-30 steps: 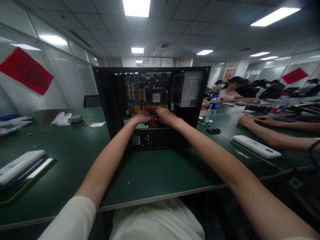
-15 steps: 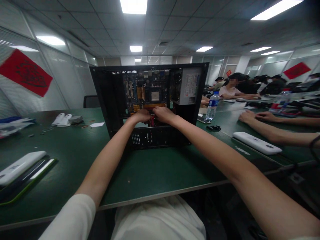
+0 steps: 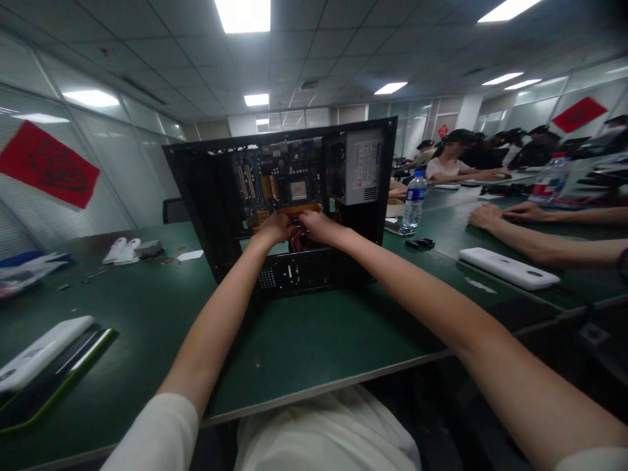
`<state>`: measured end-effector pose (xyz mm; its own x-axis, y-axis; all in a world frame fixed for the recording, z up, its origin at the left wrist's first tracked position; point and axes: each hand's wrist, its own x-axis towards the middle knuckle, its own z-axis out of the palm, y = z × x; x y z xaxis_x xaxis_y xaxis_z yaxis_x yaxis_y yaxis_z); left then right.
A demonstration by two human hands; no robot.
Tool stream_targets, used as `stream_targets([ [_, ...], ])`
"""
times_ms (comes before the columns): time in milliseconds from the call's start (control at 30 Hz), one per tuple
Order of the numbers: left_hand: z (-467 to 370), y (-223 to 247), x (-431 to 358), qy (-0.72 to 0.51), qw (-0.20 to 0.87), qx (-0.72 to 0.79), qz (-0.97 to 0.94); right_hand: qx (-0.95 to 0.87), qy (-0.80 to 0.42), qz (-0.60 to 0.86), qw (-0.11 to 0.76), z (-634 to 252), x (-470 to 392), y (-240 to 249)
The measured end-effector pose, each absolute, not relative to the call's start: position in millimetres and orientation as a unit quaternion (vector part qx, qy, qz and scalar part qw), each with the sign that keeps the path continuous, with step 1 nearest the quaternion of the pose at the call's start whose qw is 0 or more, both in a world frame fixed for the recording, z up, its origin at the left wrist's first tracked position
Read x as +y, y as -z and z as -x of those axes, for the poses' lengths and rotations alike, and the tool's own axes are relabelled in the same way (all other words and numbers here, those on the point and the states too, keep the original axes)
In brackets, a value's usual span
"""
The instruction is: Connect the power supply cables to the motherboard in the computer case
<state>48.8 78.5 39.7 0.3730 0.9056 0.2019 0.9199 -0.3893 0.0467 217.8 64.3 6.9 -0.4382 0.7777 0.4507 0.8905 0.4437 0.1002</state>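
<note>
An open black computer case stands on the green table with its inside facing me. Both my hands reach into its lower middle. My left hand is closed, with bent fingers beside the orange slots at the motherboard's lower edge. Close by on the right, my right hand is closed too, fingertips at the same slots. What the fingertips grip is hidden. Red and dark cables hang between and below the hands. The motherboard rises above them, and a silver power supply fills the case's upper right.
On the left lie a white device, a green-edged phone-like slab and a grey block. To the right stand a water bottle, a black connector and a white bar-shaped device. A neighbour's forearms rest further right.
The view has shifted and tilted slightly, so the case appears a little further left and leaning. Both hands stay at the orange slots, and more of the red cables shows between them.
</note>
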Motion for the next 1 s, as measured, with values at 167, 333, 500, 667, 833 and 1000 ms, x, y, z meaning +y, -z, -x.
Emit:
stream_targets([
  [167,-51,-34,78,0.104,0.057,-0.564,0.817,-0.779,0.126,0.56,0.25,-225,57,-7],
  [333,-52,-29,72,0.114,0.064,-0.563,0.816,-0.759,0.108,0.603,0.222,-224,51,-11],
  [500,-54,-28,66,0.12,0.062,-0.566,0.813,-0.753,0.105,0.621,0.19,-222,49,-13],
  [667,-57,-27,63,0.127,0.055,-0.578,0.804,-0.75,0.104,0.63,0.174,-221,49,-12],
  [833,-57,-23,64,0.135,0.053,-0.577,0.804,-0.743,0.095,0.643,0.159,-220,52,-9],
  [1000,-57,-23,62,0.135,0.057,-0.58,0.802,-0.744,0.084,0.647,0.147,-218,53,-12],
])
